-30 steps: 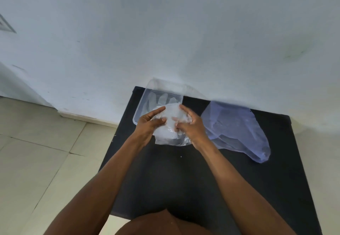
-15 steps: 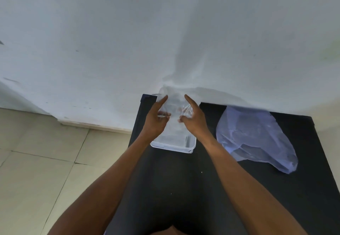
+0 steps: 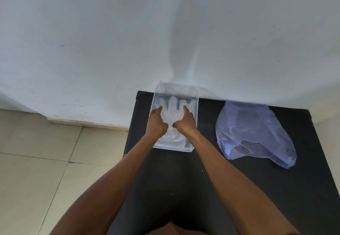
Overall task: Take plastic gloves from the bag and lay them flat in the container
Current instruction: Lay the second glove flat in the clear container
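A clear plastic glove (image 3: pixel 173 108) lies spread in the clear rectangular container (image 3: pixel 196 124), its fingers pointing toward the wall. My left hand (image 3: pixel 157 123) holds the glove's left side and my right hand (image 3: pixel 184 122) its right side. Both hands are inside the container, index fingers stretched forward and thumbs close together at the middle. More clear plastic shows under the glove toward the container's near end. The pale blue translucent bag (image 3: pixel 254 133) lies crumpled to the right of the container, apart from both hands.
The container and bag rest on a black table (image 3: pixel 184 176) pushed against a white wall (image 3: pixel 165 32). The table's left edge drops to a beige tiled floor (image 3: pixel 46 161). Bare black surface lies between me and the container.
Both hands have lowered the glove from above the container down into it, and it now lies spread out. The bag has not moved.
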